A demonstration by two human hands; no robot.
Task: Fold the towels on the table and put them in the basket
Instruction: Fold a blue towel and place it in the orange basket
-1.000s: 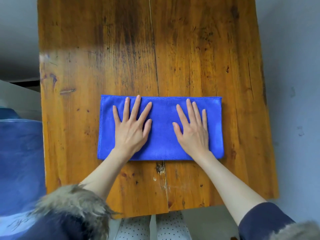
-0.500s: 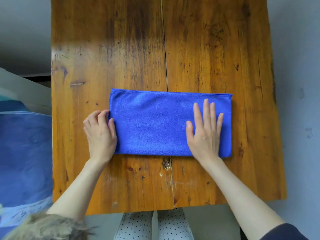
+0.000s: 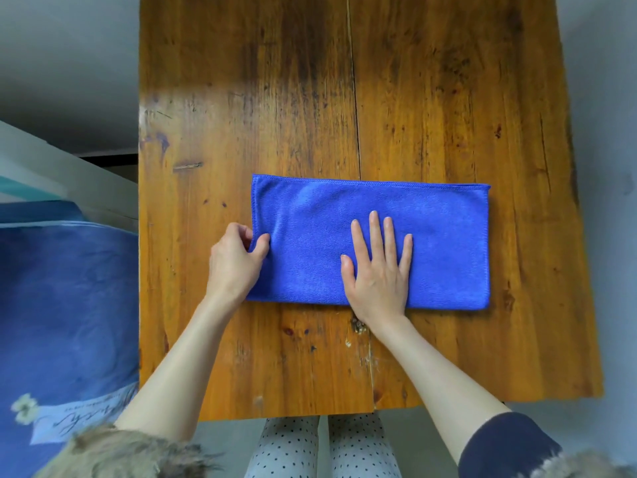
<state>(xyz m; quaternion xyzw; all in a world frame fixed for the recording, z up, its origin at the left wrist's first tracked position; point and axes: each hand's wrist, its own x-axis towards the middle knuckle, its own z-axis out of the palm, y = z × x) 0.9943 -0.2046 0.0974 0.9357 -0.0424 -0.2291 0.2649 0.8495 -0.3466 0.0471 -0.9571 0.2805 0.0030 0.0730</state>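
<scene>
We see only cursive writing on a pale label (image 3: 81, 420) on the blue fabric (image 3: 65, 305) at left, too blurred to read.

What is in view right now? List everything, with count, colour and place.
folded blue microfibre towel: one, blue, long rectangle lying flat across the middle of the table.
worn wooden table: one, orange-brown with dark stains and a seam down the middle, fills the centre of the view.
blue fabric with a flower print and a script label: one, blue, left of the table; what it is cannot be told.
basket: none visible.
dotted trousers: one pair, pale with dark dots, below the table's near edge.
left hand: one, pinches the towel's left edge.
right hand: one, fingers straight, presses flat on the towel near its middle.
</scene>
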